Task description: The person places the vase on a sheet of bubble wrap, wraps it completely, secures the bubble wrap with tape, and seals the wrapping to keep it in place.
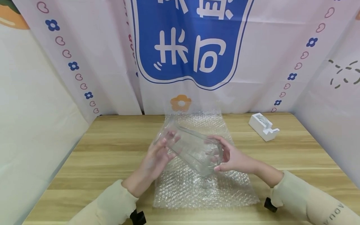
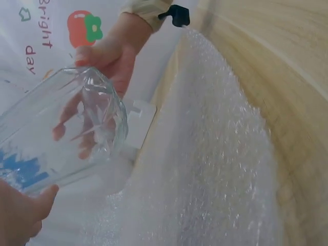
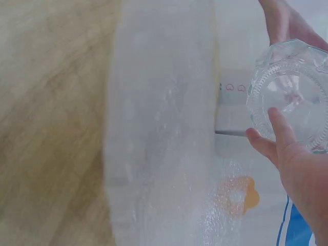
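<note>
Glass vase [image 1: 194, 148] held aslant over bubble wrap [image 1: 194, 195]

Situated in the middle of the frame, raised above the bubble wrap and not resting upon it. Directed, along the long axis, from upper left to lower right, therefore oblique to the length of the sheet, spread from the back edge of the wooden table [image 1: 112, 159] down toward the bottom of the frame. In judgement, most decisive relation: this angle between vase and sheet. Gripped at the lower right end by the right hand [image 1: 235, 158], with fingers bent around the thick base; turned with this base toward the same palm, as visible also in the right wrist view. Held at the upper left part by the left hand [image 1: 156, 158], with thumb and fingers curved around the side; partly visible only through the glass, so not possible to tell the contact of every fingertip. In touch with both hands, therefore nearer to neither. Placed apart, at right of the frame: white tape dispenser [image 1: 259, 128].
</note>
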Available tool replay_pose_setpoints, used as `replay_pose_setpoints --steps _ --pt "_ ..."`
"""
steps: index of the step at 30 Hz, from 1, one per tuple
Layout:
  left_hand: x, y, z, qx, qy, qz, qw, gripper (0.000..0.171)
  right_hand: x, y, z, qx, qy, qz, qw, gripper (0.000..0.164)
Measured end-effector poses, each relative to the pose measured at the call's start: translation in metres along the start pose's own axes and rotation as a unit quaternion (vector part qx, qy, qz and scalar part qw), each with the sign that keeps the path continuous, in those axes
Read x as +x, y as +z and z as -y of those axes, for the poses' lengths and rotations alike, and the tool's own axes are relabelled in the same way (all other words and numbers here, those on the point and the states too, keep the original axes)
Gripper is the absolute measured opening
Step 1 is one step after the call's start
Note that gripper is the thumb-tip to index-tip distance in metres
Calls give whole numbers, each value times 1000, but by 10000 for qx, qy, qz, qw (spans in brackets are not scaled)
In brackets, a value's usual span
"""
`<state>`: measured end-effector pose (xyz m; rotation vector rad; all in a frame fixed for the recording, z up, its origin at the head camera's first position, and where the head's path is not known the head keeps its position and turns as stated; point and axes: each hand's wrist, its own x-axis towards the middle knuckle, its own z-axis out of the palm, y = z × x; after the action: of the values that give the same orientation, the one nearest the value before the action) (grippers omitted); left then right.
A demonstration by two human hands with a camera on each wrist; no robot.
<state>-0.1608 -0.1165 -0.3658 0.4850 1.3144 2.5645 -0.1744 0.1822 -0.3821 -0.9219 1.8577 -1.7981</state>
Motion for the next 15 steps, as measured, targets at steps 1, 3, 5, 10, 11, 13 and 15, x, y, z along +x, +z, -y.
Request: replay_pose_setpoints --steps 1,3,5,10,11,13,15 --pt "-1 -1 0 -66 -17 43 10000 90 -1 -2 1 -63 3 -17 10000 100" --pt "-2 -3 -1 -185 -74 100 9998 106 -3 -5 2 -219 -12 -54 9997 99" --pt "-4 -6 -2 -223 -177 95 9995 112 -7 -8 3 -367 -37 -112 9993 100" --pt "-10 -12 -3 -114 -564 133 9983 104 -16 -13 3 -572 -126 -190 9981 103" --pt "-10 -14 -4 -76 -652 135 9978 103 -18 -14 3 -636 -127 -199 9977 104" --pt "-10 -16 -5 180 -870 132 9960 105 -21 -16 3 -840 -84 -235 9962 106" --pt "-11 -18 -6 565 -1094 65 9924 106 -22 -17 2 -998 0 -258 9947 107"
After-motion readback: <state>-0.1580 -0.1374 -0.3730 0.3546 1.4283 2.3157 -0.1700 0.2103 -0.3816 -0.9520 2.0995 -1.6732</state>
